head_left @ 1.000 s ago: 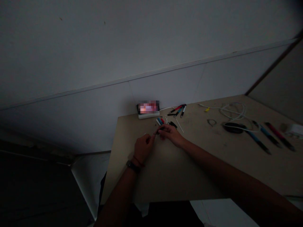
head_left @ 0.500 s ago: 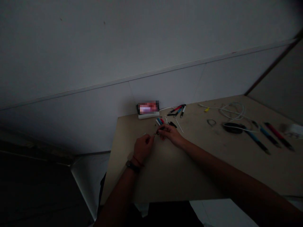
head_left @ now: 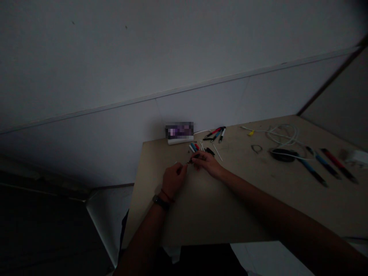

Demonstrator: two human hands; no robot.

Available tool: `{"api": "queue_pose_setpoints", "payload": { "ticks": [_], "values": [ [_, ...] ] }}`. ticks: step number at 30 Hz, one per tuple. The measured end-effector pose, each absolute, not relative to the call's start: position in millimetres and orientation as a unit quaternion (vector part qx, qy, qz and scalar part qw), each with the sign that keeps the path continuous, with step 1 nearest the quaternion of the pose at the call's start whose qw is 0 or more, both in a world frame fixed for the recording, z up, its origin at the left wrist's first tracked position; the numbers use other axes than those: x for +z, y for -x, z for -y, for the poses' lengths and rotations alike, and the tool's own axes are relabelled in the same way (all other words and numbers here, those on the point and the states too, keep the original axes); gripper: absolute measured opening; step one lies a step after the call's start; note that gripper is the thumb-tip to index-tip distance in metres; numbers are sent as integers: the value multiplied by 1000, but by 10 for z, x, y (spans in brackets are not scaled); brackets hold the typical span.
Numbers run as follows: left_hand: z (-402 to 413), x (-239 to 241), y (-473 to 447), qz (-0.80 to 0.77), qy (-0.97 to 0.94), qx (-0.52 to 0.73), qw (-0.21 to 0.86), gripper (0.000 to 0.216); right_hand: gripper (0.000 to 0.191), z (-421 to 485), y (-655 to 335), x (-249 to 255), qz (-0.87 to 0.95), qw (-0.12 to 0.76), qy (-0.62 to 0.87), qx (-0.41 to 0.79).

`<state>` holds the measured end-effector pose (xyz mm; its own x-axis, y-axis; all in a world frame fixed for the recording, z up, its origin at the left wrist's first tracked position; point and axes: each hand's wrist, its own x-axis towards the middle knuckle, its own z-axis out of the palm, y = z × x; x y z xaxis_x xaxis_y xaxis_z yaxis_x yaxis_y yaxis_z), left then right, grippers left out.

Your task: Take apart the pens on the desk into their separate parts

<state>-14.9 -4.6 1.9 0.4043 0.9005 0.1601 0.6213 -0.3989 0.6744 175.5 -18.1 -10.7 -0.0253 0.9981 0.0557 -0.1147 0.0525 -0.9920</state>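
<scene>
Over the table, my left hand (head_left: 174,178) is closed in a pinch, thumb and finger meeting at a tiny thing I cannot make out. Facing it, almost touching, my right hand (head_left: 209,164) grips a small dark piece (head_left: 191,160) that looks like part of a pen. Just beyond the fingers lie pen barrels (head_left: 192,148) in white, teal and red. Beside them are thin white sticks like pen refills (head_left: 217,152) and some black parts (head_left: 210,151). The dim light hides finer detail.
A phone with a blurred screen (head_left: 179,131) leans on the wall above a white bar (head_left: 180,140). Several pens (head_left: 216,133) lie at the back. To the right are a coiled white cable (head_left: 283,135), a black oval object (head_left: 283,155), larger-looking pens (head_left: 339,166) and a white block (head_left: 357,157).
Both hands keep nearly the same place and grip. The picture on the phone screen has changed to darker colours.
</scene>
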Motion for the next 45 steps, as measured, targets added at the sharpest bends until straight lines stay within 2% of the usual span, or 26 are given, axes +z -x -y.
{"api": "queue_pose_setpoints", "payload": {
  "ticks": [37, 41, 45],
  "values": [
    [42, 9, 152, -479, -793, 258, 274, 41, 37, 175, -1746, -111, 519, 510, 439, 527],
    [45, 19, 152, -482, -792, 257, 273, 41, 35, 193, -1738, -100, 542, 521, 489, 443],
    [50, 25, 152, -479, -792, 262, 275, 42, 24, 206, -1818, -68, 566, 514, 593, 254]
  ]
}}
